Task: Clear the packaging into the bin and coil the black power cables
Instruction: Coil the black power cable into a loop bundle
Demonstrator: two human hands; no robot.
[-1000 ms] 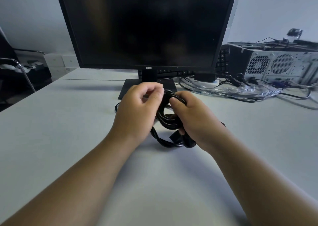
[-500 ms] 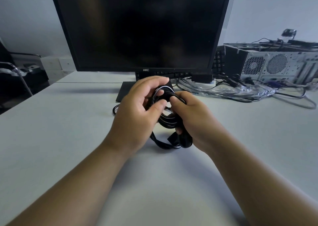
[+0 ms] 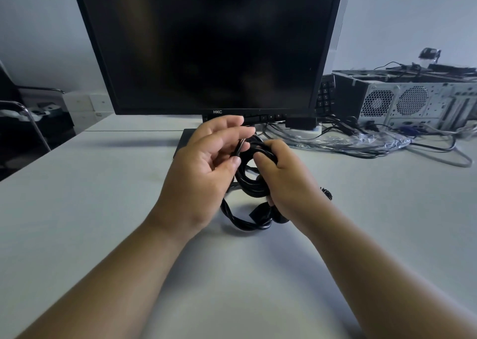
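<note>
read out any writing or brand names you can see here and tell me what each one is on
"HKC": on the bottom bezel of the monitor, printed in white.
Keys of the keyboard behind the monitor: marks too small to read.
Back panel of the computer case: nothing legible.
No text shows on the black power cable.

Both bare hands meet over the pale grey bench (image 3: 77, 209), in front of a large dark flat monitor (image 3: 206, 44) on its black stand. The right hand (image 3: 289, 184) is closed around a bundle of coiled black power cable (image 3: 254, 186), whose lower loops and plug rest on the bench. The left hand (image 3: 204, 173) pinches a strand of that cable between thumb and fingers (image 3: 232, 134). To the right lie crumpled clear plastic packaging (image 3: 361, 141), loose cables and a grey metal computer case (image 3: 418, 103).
</note>
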